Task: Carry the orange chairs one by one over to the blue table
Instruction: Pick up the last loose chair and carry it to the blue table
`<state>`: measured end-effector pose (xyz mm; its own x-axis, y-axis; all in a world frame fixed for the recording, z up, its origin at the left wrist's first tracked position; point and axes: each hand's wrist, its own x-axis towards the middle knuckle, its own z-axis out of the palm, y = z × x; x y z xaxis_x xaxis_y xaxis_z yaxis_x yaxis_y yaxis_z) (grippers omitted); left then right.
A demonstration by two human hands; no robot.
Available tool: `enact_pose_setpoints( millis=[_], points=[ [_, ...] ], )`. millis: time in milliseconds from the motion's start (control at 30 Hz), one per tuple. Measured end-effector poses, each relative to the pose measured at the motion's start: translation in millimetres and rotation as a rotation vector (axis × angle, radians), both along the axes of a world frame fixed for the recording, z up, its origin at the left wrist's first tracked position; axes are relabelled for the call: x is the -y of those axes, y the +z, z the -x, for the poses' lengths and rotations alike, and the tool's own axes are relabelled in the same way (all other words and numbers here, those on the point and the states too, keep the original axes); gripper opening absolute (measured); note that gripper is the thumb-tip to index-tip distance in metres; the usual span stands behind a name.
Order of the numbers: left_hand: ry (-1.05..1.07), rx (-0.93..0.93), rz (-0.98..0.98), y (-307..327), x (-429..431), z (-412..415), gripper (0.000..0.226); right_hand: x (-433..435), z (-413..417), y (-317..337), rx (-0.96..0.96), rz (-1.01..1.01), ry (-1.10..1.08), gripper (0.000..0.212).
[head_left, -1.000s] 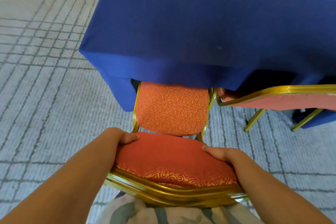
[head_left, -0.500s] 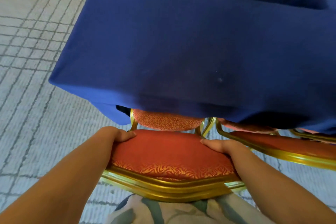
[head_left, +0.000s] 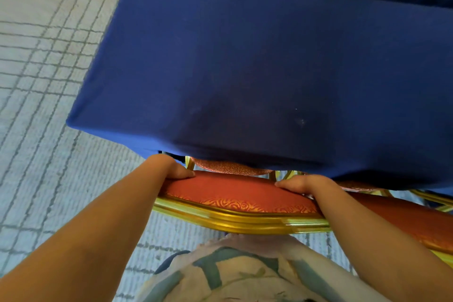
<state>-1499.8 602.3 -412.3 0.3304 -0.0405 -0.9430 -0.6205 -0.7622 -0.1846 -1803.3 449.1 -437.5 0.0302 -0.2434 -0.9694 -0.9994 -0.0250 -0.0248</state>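
Orange chair [head_left: 235, 190] back held at both ends: left grip [head_left: 172, 169] wraps left edge, thumb on top; right grip [head_left: 300, 183] same, right edge. Seat under blue worktop [head_left: 245, 68].

arms [head_left: 103, 235]: bare, sleeveless | garment [head_left: 232, 274]: pale cream, grey-green leaf print
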Motion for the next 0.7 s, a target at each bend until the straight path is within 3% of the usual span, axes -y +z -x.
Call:
enact_pose_setpoints(
  millis=[67,167,300,500,700],
  points=[
    [0.070,-0.063,0.003,7.3,2.1,1.5,0.072,-1.0,-5.0,7.2,0.040,0.064,0.067,0.068],
    [-0.098,-0.081,0.086,18.7,8.0,7.4,0.066,-11.0,-12.5,20.4,0.169,0.159,0.084,0.053],
    [-0.305,-0.117,0.203,35.5,23.2,17.9,0.065,-21.3,-18.4,45.8,0.269,0.287,-0.023,0.044],
    [-0.326,-0.234,0.428,47.8,41.9,26.3,0.056,-44.8,-15.4,90.5,0.242,0.462,-0.186,0.042],
    [-0.421,-0.341,0.701,79.5,29.2,26.5,0.047,-106.3,-9.2,130.5,0.260,0.813,-0.455,0.036]
  ],
)
